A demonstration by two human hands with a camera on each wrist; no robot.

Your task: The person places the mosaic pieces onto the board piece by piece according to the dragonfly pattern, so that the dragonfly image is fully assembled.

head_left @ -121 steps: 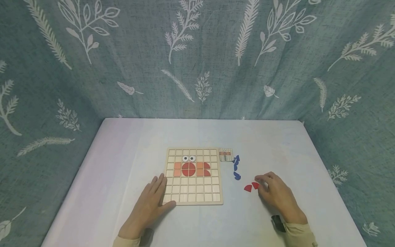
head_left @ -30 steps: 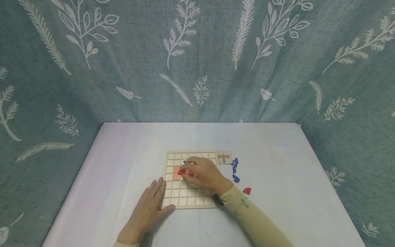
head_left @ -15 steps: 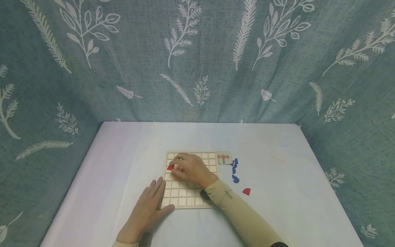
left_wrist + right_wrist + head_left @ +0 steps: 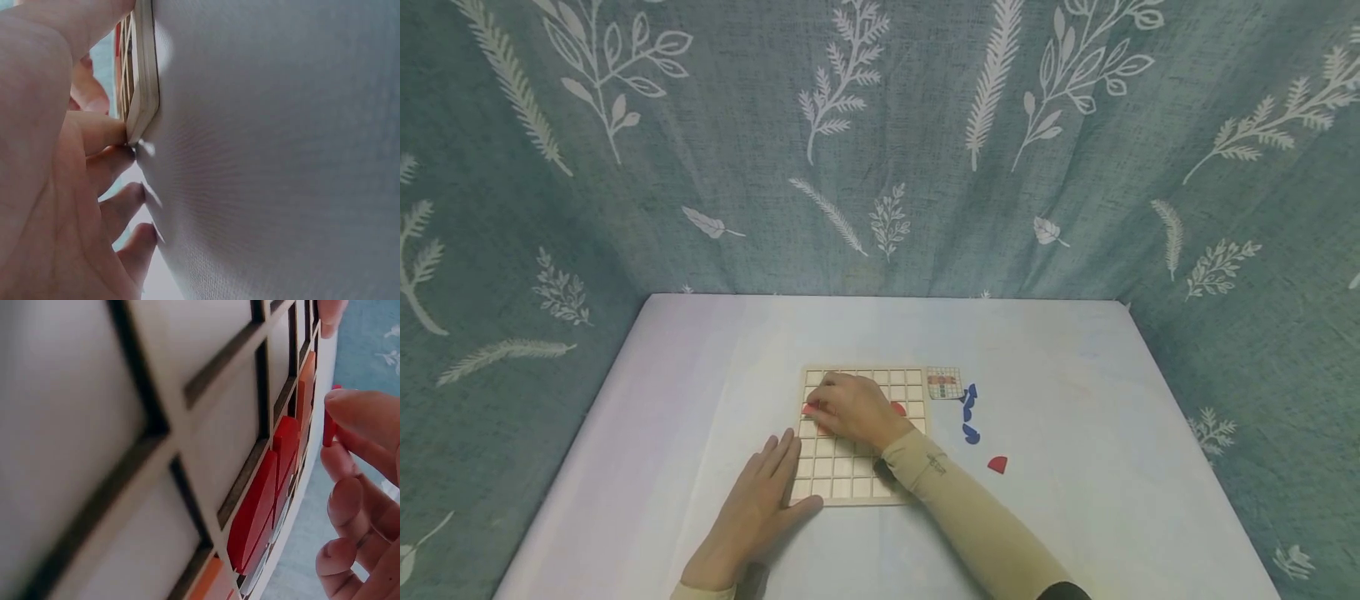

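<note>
A wooden grid board (image 4: 853, 489) lies on the white table. My right hand (image 4: 859, 410) is over its left part, thumb and finger pinching a red quarter-circle piece (image 4: 330, 422) just above the outer left column. Red pieces (image 4: 253, 515) and orange square tiles (image 4: 305, 387) sit in the grid cells, mostly hidden under the right hand in the head view. My left hand (image 4: 752, 504) rests at the board's lower left, fingers extended along the left side and thumb at the front edge. In the left wrist view its fingertips touch the board's corner (image 4: 142, 119).
Right of the board lies a small pattern card (image 4: 944, 383) at the back, with several blue curved pieces (image 4: 972, 434) beside it. Another red quarter-circle piece (image 4: 997, 464) lies nearer the front. A leaf-patterned curtain (image 4: 880, 167) surrounds the table's back and sides.
My right hand has picked one of two loose red pieces off the table and carried it left across the board to the outer left column. The left hand has stayed in place.
</note>
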